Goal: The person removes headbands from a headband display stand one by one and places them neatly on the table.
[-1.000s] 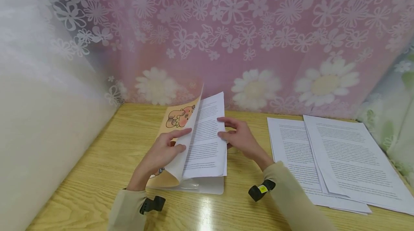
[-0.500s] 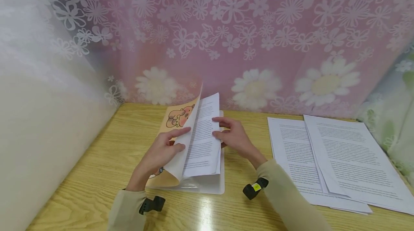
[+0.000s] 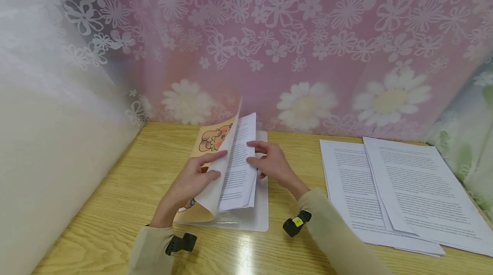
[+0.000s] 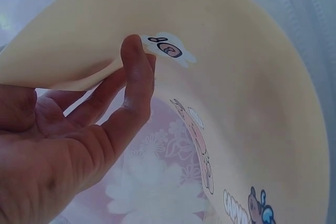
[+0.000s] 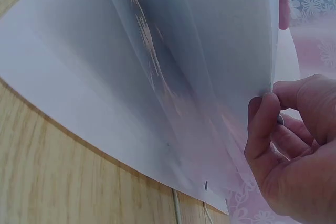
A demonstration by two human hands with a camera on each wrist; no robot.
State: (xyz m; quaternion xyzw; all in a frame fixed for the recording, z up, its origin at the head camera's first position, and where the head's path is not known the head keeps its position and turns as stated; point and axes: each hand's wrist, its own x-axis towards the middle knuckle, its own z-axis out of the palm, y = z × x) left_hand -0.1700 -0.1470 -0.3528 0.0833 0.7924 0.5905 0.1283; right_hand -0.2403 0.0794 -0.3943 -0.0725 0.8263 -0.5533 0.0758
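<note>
An orange folder with cartoon animals on its cover [image 3: 215, 138] stands partly open on the table. My left hand [image 3: 192, 181] holds that cover raised and bowed to the left, its edge between the fingers in the left wrist view. Inside, printed sheets [image 3: 236, 181] stand tilted against the cover. My right hand [image 3: 271, 164] pinches their right edge between thumb and fingers, also seen in the right wrist view, where the sheets [image 5: 236, 30] rise over the white back cover [image 5: 63, 72]. A clear plastic sleeve [image 3: 227, 218] shows at the folder's bottom.
Two overlapping piles of printed paper [image 3: 354, 181] lie on the wooden table [image 3: 115, 198] at the right. A flowered curtain [image 3: 254, 52] hangs behind the table. Thin pale cords [image 5: 177, 203] run by the back cover's edge.
My right hand has moved left with the sheets, deeper toward the folder's fold, uncovering more of the white back cover. The left hand has stayed in place with the cover.
</note>
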